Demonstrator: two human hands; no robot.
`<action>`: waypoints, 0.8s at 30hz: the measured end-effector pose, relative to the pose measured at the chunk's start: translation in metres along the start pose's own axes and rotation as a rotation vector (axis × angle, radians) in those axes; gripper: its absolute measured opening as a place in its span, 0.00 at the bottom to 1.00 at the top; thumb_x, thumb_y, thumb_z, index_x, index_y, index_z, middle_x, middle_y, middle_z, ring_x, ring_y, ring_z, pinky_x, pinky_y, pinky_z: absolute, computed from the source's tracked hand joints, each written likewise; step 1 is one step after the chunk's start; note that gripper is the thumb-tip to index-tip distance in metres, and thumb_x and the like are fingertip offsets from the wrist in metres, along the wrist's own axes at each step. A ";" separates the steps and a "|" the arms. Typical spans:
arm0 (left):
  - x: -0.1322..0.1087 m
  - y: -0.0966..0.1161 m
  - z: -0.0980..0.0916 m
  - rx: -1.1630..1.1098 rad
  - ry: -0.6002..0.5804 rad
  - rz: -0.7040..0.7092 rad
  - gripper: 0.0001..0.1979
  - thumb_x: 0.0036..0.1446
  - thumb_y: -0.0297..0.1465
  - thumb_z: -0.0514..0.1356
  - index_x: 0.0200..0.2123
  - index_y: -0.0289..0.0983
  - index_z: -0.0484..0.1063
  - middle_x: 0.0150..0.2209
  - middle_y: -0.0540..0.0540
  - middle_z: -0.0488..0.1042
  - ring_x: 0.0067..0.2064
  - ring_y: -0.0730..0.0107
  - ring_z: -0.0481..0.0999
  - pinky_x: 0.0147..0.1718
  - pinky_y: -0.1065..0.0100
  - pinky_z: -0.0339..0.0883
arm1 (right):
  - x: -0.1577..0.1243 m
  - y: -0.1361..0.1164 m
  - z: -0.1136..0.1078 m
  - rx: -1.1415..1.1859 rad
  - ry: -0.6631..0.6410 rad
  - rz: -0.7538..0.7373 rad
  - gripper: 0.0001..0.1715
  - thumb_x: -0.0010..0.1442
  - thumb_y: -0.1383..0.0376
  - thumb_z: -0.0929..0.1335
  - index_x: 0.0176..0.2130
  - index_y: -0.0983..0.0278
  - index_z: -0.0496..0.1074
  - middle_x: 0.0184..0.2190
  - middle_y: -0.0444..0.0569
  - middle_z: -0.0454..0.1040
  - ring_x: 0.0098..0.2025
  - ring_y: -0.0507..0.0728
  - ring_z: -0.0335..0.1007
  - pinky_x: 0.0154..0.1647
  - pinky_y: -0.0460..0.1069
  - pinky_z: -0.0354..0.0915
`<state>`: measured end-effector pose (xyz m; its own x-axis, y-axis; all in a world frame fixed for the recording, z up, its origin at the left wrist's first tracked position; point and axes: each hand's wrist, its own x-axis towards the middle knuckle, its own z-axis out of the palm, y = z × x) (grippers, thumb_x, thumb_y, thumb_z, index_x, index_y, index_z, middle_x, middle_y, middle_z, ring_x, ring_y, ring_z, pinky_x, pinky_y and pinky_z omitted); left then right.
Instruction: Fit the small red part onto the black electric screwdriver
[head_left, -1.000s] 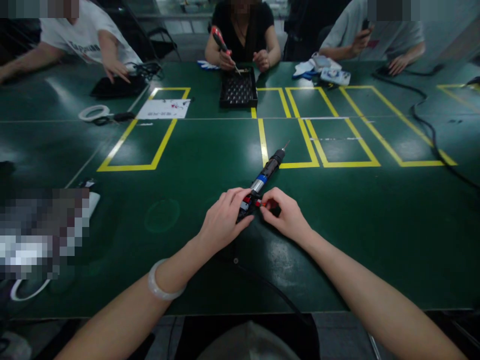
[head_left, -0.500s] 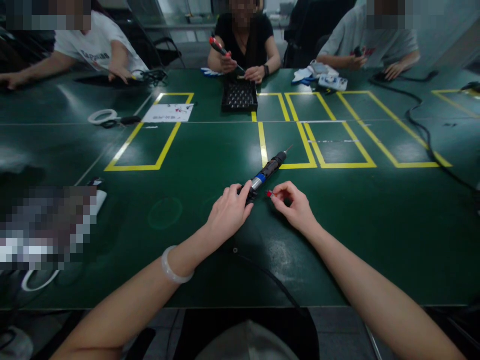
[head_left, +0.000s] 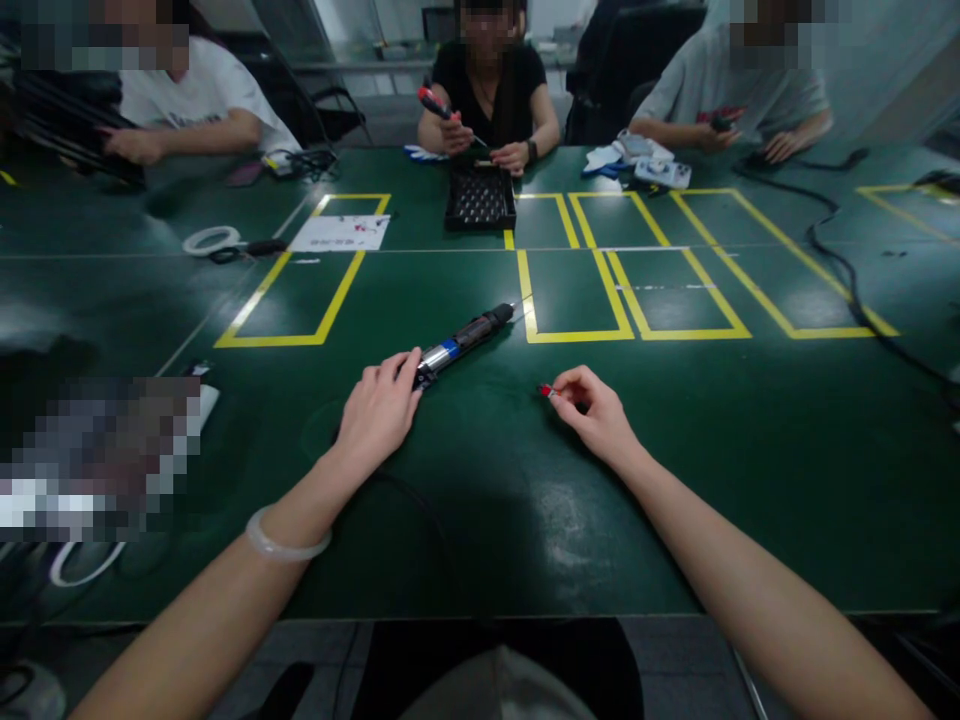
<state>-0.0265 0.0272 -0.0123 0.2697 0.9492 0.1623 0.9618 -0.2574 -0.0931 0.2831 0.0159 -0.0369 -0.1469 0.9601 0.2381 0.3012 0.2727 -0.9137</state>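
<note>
Head view: screwdriver (head_left: 466,339) and small red part (head_left: 546,391), both held.
Left fingers (head_left: 409,370) wrap the screwdriver's rear end; right fingers (head_left: 581,378), well apart from these, pinch the red part.

Left hand (head_left: 381,408): gripped the rear of the driver (head_left: 466,340), bangle (head_left: 289,540) on that wrist.
Driver: lay slantwise, bit pointed away and rightward, its tip by the yellow tape (head_left: 527,295).
Right hand (head_left: 596,415): pinched a small red piece (head_left: 547,391) between thumb and fingers, well apart from the driver.
Table (head_left: 750,450): was green, with yellow boxes marked on it.
Sheet (head_left: 341,233): lay across the leftmost box.
Tray (head_left: 480,223): was black, sat before the middle co-worker (head_left: 487,95), who held a red screwdriver (head_left: 435,102) above it.
</note>
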 end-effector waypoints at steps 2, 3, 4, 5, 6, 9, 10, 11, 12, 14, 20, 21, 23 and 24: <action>0.000 -0.024 0.002 0.024 -0.020 -0.053 0.30 0.66 0.36 0.48 0.69 0.34 0.53 0.62 0.32 0.64 0.51 0.46 0.69 0.45 0.50 0.70 | 0.000 0.000 0.000 -0.004 -0.009 0.006 0.08 0.60 0.60 0.69 0.37 0.60 0.67 0.26 0.42 0.67 0.28 0.52 0.62 0.30 0.48 0.60; 0.001 -0.037 0.004 0.030 -0.027 -0.079 0.30 0.66 0.36 0.48 0.69 0.34 0.53 0.61 0.31 0.64 0.50 0.45 0.69 0.44 0.49 0.70 | 0.000 0.000 0.000 -0.009 -0.014 0.009 0.08 0.60 0.60 0.69 0.37 0.60 0.67 0.26 0.42 0.67 0.27 0.52 0.62 0.30 0.48 0.60; 0.001 -0.049 0.005 0.036 -0.033 -0.109 0.30 0.67 0.37 0.47 0.69 0.34 0.53 0.61 0.31 0.64 0.51 0.44 0.69 0.44 0.48 0.69 | 0.000 0.000 0.000 -0.014 -0.020 0.012 0.08 0.60 0.60 0.69 0.36 0.60 0.67 0.26 0.42 0.67 0.27 0.52 0.62 0.30 0.48 0.60; 0.001 -0.060 0.006 0.042 -0.038 -0.142 0.30 0.67 0.38 0.47 0.69 0.33 0.53 0.61 0.31 0.64 0.51 0.43 0.69 0.44 0.48 0.69 | 0.000 0.000 0.000 -0.020 -0.026 0.015 0.07 0.60 0.60 0.69 0.36 0.60 0.67 0.26 0.42 0.67 0.26 0.52 0.61 0.29 0.48 0.60; 0.002 -0.072 0.006 0.050 -0.039 -0.174 0.30 0.67 0.39 0.46 0.68 0.33 0.53 0.61 0.31 0.64 0.51 0.43 0.69 0.44 0.48 0.69 | 0.000 0.000 0.000 -0.025 -0.031 0.016 0.07 0.60 0.61 0.69 0.36 0.61 0.67 0.26 0.42 0.67 0.26 0.51 0.61 0.29 0.48 0.60; 0.003 -0.102 0.008 0.075 -0.031 -0.245 0.29 0.69 0.40 0.44 0.68 0.33 0.52 0.60 0.32 0.64 0.51 0.44 0.67 0.46 0.47 0.68 | 0.000 0.000 0.000 -0.035 -0.040 0.013 0.06 0.61 0.62 0.68 0.37 0.61 0.67 0.26 0.42 0.67 0.26 0.51 0.60 0.29 0.48 0.60; 0.004 -0.112 0.008 0.079 -0.027 -0.266 0.29 0.70 0.41 0.43 0.68 0.33 0.51 0.61 0.33 0.64 0.52 0.45 0.67 0.46 0.47 0.68 | 0.000 0.001 0.000 -0.037 -0.042 0.013 0.05 0.61 0.62 0.68 0.37 0.61 0.68 0.26 0.42 0.67 0.26 0.51 0.60 0.30 0.48 0.60; 0.005 -0.120 0.009 0.080 -0.024 -0.288 0.28 0.70 0.41 0.42 0.68 0.33 0.51 0.61 0.33 0.63 0.52 0.45 0.66 0.47 0.46 0.68 | 0.000 0.001 0.000 -0.036 -0.044 0.014 0.05 0.61 0.62 0.68 0.37 0.61 0.68 0.26 0.42 0.67 0.26 0.51 0.60 0.30 0.48 0.59; 0.007 -0.129 0.009 0.079 -0.023 -0.311 0.28 0.70 0.41 0.42 0.68 0.32 0.50 0.61 0.33 0.63 0.53 0.45 0.66 0.47 0.45 0.67 | 0.000 0.001 0.000 -0.032 -0.047 0.017 0.06 0.61 0.62 0.68 0.37 0.61 0.68 0.26 0.42 0.67 0.26 0.51 0.61 0.29 0.48 0.59; 0.010 -0.143 0.011 0.076 -0.025 -0.365 0.29 0.71 0.41 0.42 0.67 0.31 0.51 0.61 0.33 0.63 0.53 0.45 0.66 0.48 0.44 0.67 | -0.001 0.002 0.000 -0.020 -0.052 0.023 0.06 0.61 0.61 0.68 0.37 0.61 0.68 0.26 0.42 0.67 0.27 0.52 0.62 0.30 0.48 0.59; 0.015 -0.166 0.016 0.069 0.011 -0.450 0.28 0.71 0.42 0.43 0.65 0.29 0.55 0.59 0.33 0.65 0.54 0.45 0.67 0.49 0.45 0.66 | -0.001 0.006 0.000 0.013 -0.071 0.026 0.08 0.62 0.60 0.69 0.38 0.61 0.68 0.27 0.43 0.68 0.28 0.52 0.64 0.31 0.49 0.61; 0.015 -0.167 0.016 0.064 0.018 -0.449 0.28 0.71 0.42 0.44 0.65 0.29 0.55 0.59 0.33 0.66 0.54 0.46 0.67 0.49 0.46 0.65 | -0.001 0.007 0.000 0.023 -0.083 0.024 0.08 0.62 0.60 0.69 0.39 0.61 0.68 0.28 0.43 0.69 0.28 0.52 0.65 0.32 0.49 0.62; 0.014 -0.170 0.018 0.053 0.026 -0.459 0.28 0.69 0.42 0.47 0.65 0.31 0.56 0.60 0.33 0.65 0.54 0.46 0.66 0.50 0.47 0.64 | -0.001 0.008 0.001 0.021 -0.107 0.011 0.08 0.62 0.60 0.69 0.39 0.61 0.68 0.28 0.43 0.69 0.29 0.53 0.66 0.32 0.49 0.63; 0.014 -0.171 0.019 0.045 0.029 -0.469 0.29 0.68 0.42 0.50 0.65 0.31 0.57 0.61 0.33 0.64 0.55 0.46 0.66 0.51 0.47 0.63 | 0.000 0.009 0.002 0.008 -0.115 0.004 0.08 0.62 0.60 0.69 0.39 0.61 0.68 0.29 0.44 0.69 0.30 0.53 0.66 0.33 0.49 0.63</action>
<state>-0.1881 0.0881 -0.0122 -0.1916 0.9556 0.2241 0.9774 0.2066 -0.0454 0.2845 0.0180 -0.0458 -0.2531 0.9474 0.1960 0.2945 0.2684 -0.9172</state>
